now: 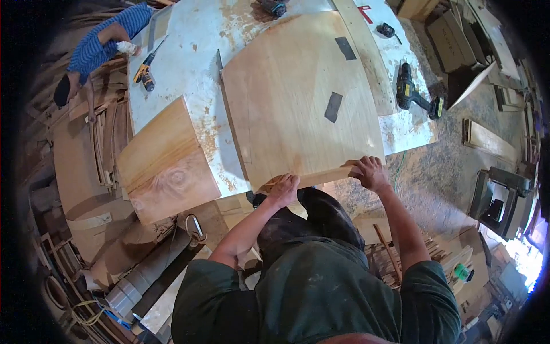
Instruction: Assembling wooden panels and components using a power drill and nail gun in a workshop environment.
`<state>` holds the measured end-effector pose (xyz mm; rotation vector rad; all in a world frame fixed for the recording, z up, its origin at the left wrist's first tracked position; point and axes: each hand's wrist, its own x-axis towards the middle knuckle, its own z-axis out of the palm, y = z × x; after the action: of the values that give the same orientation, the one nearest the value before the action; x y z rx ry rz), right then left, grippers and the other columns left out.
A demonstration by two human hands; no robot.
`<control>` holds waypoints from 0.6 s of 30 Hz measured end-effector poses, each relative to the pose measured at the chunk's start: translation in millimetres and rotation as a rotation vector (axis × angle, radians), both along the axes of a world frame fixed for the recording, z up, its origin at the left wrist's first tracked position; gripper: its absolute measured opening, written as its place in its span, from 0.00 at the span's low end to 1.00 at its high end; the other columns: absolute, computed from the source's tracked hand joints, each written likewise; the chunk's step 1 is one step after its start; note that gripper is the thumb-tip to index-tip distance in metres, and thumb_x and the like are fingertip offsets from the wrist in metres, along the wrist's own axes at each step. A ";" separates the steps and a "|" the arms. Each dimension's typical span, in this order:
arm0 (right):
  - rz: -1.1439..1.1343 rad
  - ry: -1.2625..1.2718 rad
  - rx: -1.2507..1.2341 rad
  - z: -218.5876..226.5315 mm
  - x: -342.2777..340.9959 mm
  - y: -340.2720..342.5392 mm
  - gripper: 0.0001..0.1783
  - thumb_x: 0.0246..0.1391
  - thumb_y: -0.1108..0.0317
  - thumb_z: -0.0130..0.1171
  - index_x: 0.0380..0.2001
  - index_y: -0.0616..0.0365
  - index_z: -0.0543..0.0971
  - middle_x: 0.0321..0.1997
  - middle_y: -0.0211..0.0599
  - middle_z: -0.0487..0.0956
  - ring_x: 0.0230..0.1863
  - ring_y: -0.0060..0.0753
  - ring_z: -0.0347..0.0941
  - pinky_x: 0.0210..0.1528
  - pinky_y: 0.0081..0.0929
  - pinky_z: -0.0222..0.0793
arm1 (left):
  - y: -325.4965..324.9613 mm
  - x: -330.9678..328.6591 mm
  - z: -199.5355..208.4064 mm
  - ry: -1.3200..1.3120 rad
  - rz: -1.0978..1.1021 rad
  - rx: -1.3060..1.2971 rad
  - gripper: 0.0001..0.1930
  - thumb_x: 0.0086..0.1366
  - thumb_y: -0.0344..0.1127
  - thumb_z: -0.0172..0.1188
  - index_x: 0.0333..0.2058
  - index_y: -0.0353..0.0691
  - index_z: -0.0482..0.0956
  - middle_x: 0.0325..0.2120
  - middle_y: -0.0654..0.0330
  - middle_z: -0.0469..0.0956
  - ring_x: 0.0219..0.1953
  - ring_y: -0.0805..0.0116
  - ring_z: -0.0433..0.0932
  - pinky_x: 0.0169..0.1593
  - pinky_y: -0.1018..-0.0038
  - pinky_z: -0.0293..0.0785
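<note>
A large light plywood panel (286, 92) with two dark grey tape patches lies on the white worktable (203, 34), its near end reaching past the table's edge toward me. A narrow wooden strip (323, 176) runs along that near end, though I cannot tell whether it is fixed to the panel. My left hand (283, 190) is closed over the left part of this edge, thumb side toward the middle. Farther right, my right hand (371, 173) grips near the panel's right corner with fingers bent over the top. The undersides of both grips are hidden.
A smaller board (170, 163) lies left of the panel. A yellow drill (144, 73) and a black cordless drill (413, 94) rest on the table; a long plank (369, 57) lies along the panel's right side. Another person (106, 43) bends at the far left. Scrap wood surrounds me.
</note>
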<state>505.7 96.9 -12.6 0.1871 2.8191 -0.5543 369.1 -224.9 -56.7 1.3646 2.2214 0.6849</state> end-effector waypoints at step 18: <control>0.018 0.014 0.122 -9.0 17.0 -6.3 0.21 0.45 0.59 0.61 0.44 0.51 0.73 0.45 0.37 0.72 0.50 0.42 0.65 0.56 0.40 0.57 | 2.6 2.9 12.2 -0.014 -0.081 -0.085 0.17 0.52 0.25 0.49 0.42 0.29 0.65 0.40 0.40 0.70 0.49 0.44 0.68 0.54 0.58 0.66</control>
<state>522.7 90.6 -21.5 0.1821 2.8668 -0.3821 372.0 -222.3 -44.5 1.3942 2.1461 0.5641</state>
